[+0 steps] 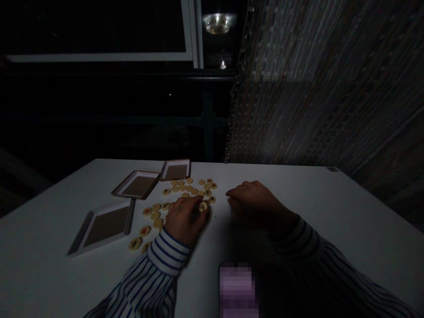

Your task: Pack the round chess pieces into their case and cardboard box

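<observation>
My left hand (183,219) is closed, with a round wooden xiangqi piece (203,206) between thumb and forefinger, its dark character facing up. Many more xiangqi pieces (189,188) lie loose on the white table around and beyond that hand, some showing dark or red characters and others plain. A red-marked piece (145,231) sits left of my wrist. Apart from the pieces, to their right, my right hand (253,203) is held with curled fingers over the table. Whether those fingers hold anything is hidden in shadow.
Three shallow box parts stand on the left of the table (314,198): a white tray (130,216), a brown-edged one (141,197) and another at the back (190,168). A phone with a blurred screen (237,291) lies near me. A curtain (281,88) hangs behind; the room is dark.
</observation>
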Tool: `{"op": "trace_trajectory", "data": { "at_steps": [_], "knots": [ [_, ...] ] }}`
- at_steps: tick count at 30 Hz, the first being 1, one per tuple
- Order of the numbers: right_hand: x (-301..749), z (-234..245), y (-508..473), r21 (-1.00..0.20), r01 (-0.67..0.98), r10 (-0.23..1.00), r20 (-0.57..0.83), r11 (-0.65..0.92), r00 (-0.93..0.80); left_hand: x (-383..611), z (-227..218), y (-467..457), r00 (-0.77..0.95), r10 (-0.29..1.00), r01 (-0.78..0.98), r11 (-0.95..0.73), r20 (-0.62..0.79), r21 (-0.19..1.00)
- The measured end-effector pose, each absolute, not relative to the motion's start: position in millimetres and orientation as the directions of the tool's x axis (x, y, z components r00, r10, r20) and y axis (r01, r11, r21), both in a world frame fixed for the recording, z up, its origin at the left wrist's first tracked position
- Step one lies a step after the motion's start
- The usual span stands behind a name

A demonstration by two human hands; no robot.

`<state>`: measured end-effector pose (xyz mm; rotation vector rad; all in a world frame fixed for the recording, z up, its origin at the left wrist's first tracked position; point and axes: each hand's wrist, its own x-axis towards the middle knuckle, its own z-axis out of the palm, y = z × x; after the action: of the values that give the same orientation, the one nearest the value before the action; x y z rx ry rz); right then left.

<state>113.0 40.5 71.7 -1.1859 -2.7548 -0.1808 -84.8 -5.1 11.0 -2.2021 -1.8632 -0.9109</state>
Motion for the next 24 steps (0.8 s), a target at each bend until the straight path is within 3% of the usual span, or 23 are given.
{"op": "trace_trajectory", "data": {
  "at_steps": [24],
  "knots": [
    [130.9,94.3,36.9,0.03,0.744,0.724,0.202,0.668,-0.659,-45.3,35.3,1.5,0.15,0.772,0.863,-0.407,0.618,0.299]
  ]
}}
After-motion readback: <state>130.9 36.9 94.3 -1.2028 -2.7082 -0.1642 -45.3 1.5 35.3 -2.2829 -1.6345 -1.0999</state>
